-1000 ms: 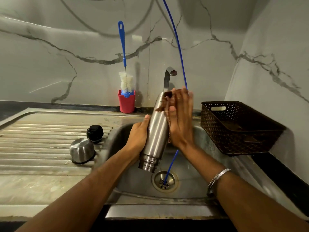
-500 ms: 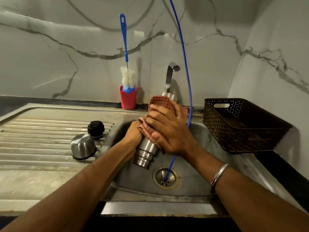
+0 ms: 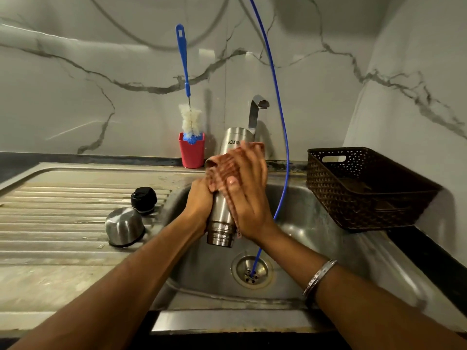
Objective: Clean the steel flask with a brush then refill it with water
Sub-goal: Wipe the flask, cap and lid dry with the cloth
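since half a second ago the reddish checked cloth (image 3: 228,170) has slid up the inverted steel flask (image 3: 222,218), baring its mouth end, so wiping seems underway and refilling remains. over the steel sink (image 3: 316,223), the left hand (image 3: 199,200) clenches the flask; the right hand (image 3: 249,198) presses cloth flat against it. steel cup (image 3: 123,227) and black cap (image 3: 144,199) sit on the drainboard's right edge, blue brush (image 3: 187,97) in a red holder (image 3: 192,152) at the back edge, brown basket (image 3: 364,185) right, marble walls.

The flask (image 3: 222,218) is hanging mouth-down over the sink (image 3: 316,238) between the left hand (image 3: 199,203) and right hand (image 3: 249,195), the cup (image 3: 124,227) and stopper (image 3: 144,199) are sitting on the drainboard (image 3: 63,210) to its left, the brush (image 3: 188,97) is standing in a holder (image 3: 191,152) behind, and the basket (image 3: 364,188) is sitting to the right.
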Available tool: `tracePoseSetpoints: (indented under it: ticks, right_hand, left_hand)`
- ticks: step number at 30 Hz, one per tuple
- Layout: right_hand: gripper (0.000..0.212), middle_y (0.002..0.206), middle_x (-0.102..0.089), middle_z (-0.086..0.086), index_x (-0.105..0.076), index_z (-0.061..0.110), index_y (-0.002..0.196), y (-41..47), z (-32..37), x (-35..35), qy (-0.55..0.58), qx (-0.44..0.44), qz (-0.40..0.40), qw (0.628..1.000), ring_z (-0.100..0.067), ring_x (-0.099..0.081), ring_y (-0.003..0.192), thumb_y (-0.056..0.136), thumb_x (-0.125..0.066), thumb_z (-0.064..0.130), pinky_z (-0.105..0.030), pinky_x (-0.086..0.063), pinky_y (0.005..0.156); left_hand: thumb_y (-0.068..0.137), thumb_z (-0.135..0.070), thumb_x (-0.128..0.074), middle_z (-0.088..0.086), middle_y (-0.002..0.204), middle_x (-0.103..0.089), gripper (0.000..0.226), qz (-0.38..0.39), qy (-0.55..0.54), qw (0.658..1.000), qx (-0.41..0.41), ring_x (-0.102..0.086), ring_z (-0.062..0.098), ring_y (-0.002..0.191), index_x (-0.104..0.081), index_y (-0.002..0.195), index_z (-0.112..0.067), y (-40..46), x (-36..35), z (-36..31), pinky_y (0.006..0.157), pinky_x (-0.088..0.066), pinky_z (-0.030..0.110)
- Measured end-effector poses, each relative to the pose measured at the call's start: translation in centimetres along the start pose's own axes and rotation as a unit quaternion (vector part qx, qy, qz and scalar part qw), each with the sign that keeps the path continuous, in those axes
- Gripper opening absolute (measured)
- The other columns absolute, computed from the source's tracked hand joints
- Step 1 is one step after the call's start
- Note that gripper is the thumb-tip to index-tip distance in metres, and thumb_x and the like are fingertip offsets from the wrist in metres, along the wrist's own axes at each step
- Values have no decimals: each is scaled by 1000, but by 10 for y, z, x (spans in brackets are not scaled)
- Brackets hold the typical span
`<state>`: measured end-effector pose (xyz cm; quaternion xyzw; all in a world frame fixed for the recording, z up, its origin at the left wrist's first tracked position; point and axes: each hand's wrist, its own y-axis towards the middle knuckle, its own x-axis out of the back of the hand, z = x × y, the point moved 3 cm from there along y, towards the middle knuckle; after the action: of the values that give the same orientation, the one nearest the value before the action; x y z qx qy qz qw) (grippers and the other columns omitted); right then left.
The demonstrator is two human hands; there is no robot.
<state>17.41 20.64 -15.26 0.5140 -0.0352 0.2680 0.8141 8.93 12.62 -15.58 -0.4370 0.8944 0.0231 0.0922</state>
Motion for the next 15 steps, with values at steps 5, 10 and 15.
tracePoseSetpoints:
  ticks: [5, 10, 15]
  right_hand:
    - [63, 157, -38, -3, -25, 38, 156, 27, -21, 17, 275, -236, -96, 927, -23, -46, 140, 99, -51, 44, -51, -41, 115]
    - [54, 130, -64, -8, -36, 34, 150, 15, -17, 6, 329, -311, -49, 890, -29, -65, 117, 101, -55, 46, -45, -53, 101]
    - [71, 143, -54, 4, -22, 42, 154, -19, -6, -23, 270, -304, 11, 913, -13, -59, 123, 90, -50, 57, -38, -49, 105]
  left_hand:
    - [108, -38, -44, 13, 93, -78, 36, 39, 60, 997, -5, -73, 25, 81, -70, 100, -14, -8, -14, 7, 83, -60, 40]
    - [107, -37, -45, 3, 80, -77, 34, -17, 25, 1000, 1, -72, 13, 65, -70, 104, -14, -3, -15, 19, 63, -58, 29]
    - [107, -46, -42, 1, 90, -71, 37, -97, 62, 993, -38, -71, 8, 76, -67, 104, -19, 6, 3, 20, 66, -54, 25]
